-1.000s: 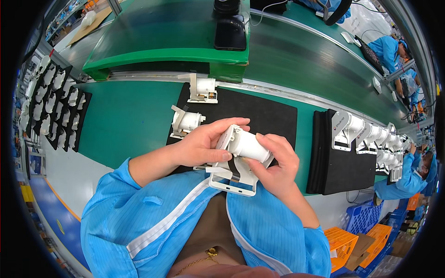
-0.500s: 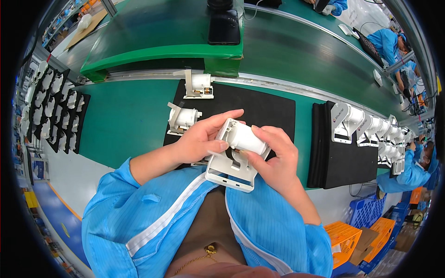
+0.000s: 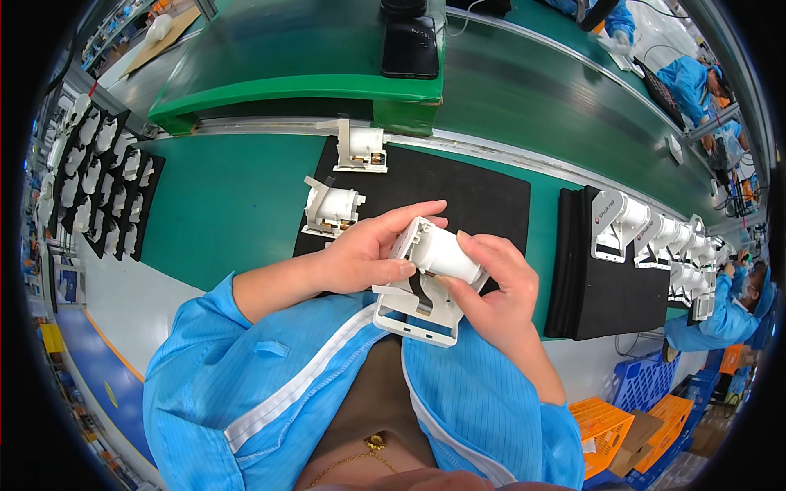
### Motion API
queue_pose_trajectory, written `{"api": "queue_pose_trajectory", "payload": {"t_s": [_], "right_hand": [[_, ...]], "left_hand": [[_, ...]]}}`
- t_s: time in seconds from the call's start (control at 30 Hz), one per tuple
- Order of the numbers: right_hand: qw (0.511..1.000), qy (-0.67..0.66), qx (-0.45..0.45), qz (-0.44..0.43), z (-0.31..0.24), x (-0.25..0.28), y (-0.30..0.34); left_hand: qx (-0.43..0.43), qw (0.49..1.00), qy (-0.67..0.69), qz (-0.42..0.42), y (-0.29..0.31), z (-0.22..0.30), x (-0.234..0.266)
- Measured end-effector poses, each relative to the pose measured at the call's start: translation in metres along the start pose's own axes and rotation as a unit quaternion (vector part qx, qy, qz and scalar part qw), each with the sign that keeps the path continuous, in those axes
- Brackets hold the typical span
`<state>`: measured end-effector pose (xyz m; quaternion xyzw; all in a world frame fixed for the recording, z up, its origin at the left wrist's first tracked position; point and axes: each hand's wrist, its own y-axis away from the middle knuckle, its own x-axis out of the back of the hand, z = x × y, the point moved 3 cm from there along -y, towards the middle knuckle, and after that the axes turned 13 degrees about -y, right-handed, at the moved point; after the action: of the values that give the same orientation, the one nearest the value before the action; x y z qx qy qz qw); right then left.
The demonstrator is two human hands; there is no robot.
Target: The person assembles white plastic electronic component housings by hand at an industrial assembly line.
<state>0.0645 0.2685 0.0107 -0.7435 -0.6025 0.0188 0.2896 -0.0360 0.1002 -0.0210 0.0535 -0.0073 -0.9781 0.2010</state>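
Between my two hands, above the near edge of a black mat, is a white plastic housing with a cylinder and a bracket frame. My left hand grips its left side, thumb pressed near the cylinder's end and fingers behind. My right hand wraps round the cylinder's right end, thumb below it. The slotted bracket hangs down toward my jacket. Two similar white units stand on the mat: one close to my left fingers, one farther back.
Finished-looking white units line a black foam stack at right. Black racks of white parts stand at left. A phone lies on a green-edged platform. Orange crates sit low right; co-workers in blue work beyond.
The view has shifted slightly. The white housing has tilted a little in my hands, its bracket turning more edge-on. Both hands keep their grip.
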Motion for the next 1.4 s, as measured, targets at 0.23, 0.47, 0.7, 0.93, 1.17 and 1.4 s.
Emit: {"api": "queue_pose_trajectory", "payload": {"t_s": [0.23,0.47,0.7,0.93,1.17,1.4], "right_hand": [[0.999,0.03,0.029,0.024,0.001,-0.009,0.004],[0.995,0.048,0.066,0.063,0.006,-0.01,0.002],[0.994,0.068,0.066,0.06,-0.002,-0.005,-0.01],[0.995,0.051,0.081,-0.002,-0.006,-0.002,-0.016],[0.994,0.014,0.109,-0.027,0.002,-0.012,-0.032],[0.987,-0.001,0.156,-0.037,0.027,-0.012,-0.04]], "left_hand": [[-0.035,0.998,-0.043,0.009,0.0,-0.004,0.002],[-0.047,0.988,-0.133,0.068,-0.002,0.006,0.001],[-0.033,0.972,-0.205,0.113,0.0,0.017,0.003],[-0.036,0.972,-0.174,0.157,0.003,-0.001,0.006],[-0.101,0.957,-0.118,0.246,0.008,-0.008,0.014],[-0.172,0.928,-0.206,0.257,0.003,-0.015,0.024]]}}
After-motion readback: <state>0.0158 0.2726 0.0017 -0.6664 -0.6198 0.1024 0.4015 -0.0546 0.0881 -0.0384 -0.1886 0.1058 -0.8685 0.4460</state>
